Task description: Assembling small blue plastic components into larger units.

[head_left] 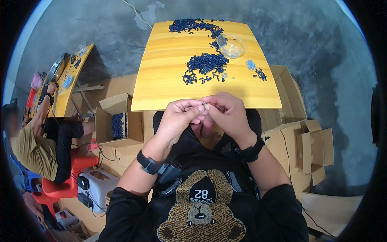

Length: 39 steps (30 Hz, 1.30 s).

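Observation:
My left hand and my right hand meet just off the near edge of the yellow wooden table. Thumbs and fingertips of both are pinched together at one spot. What lies between them is too small and covered to name. Beyond my hands a heap of small dark cylindrical pieces lies on the tabletop. Right of it are a little pile of light blue pieces and a few dark pieces of the same sort. A few tiny pale bits sit at the heap's near edge.
A clear round tub stands behind the heap, near another dark pile. An open carton with dark pieces is on the floor at left; more cartons stand at right. A co-worker sits at another table, far left.

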{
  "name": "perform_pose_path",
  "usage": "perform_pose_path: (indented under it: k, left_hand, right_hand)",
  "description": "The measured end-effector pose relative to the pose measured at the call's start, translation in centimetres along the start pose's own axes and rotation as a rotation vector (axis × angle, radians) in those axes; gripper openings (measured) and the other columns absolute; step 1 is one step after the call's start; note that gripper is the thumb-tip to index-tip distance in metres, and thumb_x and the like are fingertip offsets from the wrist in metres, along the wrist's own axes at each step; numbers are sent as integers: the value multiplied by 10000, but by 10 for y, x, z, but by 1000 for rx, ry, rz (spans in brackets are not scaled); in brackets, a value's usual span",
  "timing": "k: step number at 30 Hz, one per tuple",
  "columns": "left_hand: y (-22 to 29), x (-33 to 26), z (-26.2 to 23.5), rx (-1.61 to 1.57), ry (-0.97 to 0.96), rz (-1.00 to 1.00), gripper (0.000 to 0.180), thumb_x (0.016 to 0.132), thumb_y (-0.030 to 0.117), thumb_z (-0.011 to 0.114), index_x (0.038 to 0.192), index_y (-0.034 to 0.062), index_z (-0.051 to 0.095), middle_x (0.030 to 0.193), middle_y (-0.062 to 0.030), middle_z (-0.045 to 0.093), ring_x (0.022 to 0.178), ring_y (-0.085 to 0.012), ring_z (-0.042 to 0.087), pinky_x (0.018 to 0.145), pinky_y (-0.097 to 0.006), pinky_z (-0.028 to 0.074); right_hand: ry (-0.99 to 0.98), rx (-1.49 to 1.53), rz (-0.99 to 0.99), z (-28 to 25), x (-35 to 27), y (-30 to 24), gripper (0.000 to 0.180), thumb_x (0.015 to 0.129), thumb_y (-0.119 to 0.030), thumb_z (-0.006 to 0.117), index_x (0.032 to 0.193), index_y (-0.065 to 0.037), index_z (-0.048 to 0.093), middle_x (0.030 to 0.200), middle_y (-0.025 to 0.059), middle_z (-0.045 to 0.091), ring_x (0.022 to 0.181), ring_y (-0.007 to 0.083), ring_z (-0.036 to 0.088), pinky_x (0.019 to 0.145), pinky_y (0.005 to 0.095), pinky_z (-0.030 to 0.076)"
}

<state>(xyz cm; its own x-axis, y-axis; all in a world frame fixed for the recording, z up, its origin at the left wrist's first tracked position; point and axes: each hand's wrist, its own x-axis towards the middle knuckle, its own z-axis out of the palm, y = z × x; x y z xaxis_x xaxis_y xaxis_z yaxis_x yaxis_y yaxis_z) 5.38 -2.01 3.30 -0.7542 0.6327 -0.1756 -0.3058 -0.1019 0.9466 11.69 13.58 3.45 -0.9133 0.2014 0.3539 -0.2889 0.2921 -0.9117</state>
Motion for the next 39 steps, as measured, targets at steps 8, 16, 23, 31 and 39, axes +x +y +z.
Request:
perform_pose_path:
  k: [8, 16, 23, 31, 39]
  left_hand:
    - [2, 3, -4, -138, 38, -109, 151, 865, 128, 593, 967, 26, 638, 903, -83, 672, 750, -102, 635, 660, -220, 522]
    - [4, 2, -1, -239, -2, -119, 158, 859, 99, 598, 968, -11, 629, 897, -103, 662, 764, -117, 641, 648, -204, 532]
    - [1, 4, -1, -302, 2, -124, 143, 861, 87, 591, 953, -14, 630, 891, -100, 661, 752, -115, 639, 641, -200, 530]
    - [4, 2, -1, -366, 52, -211, 160, 876, 142, 578, 935, 3, 633, 843, -86, 653, 688, -120, 640, 619, -217, 544]
    - [-4, 1, 1, -344, -20, -150, 185, 871, 149, 588, 976, 5, 636, 854, -61, 660, 713, -96, 635, 612, -191, 527]
  right_hand:
    - [-41, -266, -161, 4, -1, -11, 285, 697, -49, 632, 978, -1, 621, 779, 120, 566, 692, 238, 579, 620, 310, 473]
    - [21, -398, -309, 6, 1, -7, 293, 667, -57, 644, 956, -17, 618, 824, 132, 565, 776, 290, 565, 671, 358, 473]
    - [23, -393, -325, 8, 4, -5, 285, 659, -44, 645, 942, -19, 621, 816, 124, 562, 775, 286, 562, 670, 355, 472]
    - [13, -386, -314, 6, 4, -5, 278, 669, -59, 663, 941, -21, 620, 816, 119, 560, 776, 284, 564, 673, 352, 473]
    - [18, -336, -269, 7, 2, 0, 277, 670, -43, 659, 943, -18, 624, 798, 115, 556, 745, 264, 568, 641, 335, 474]
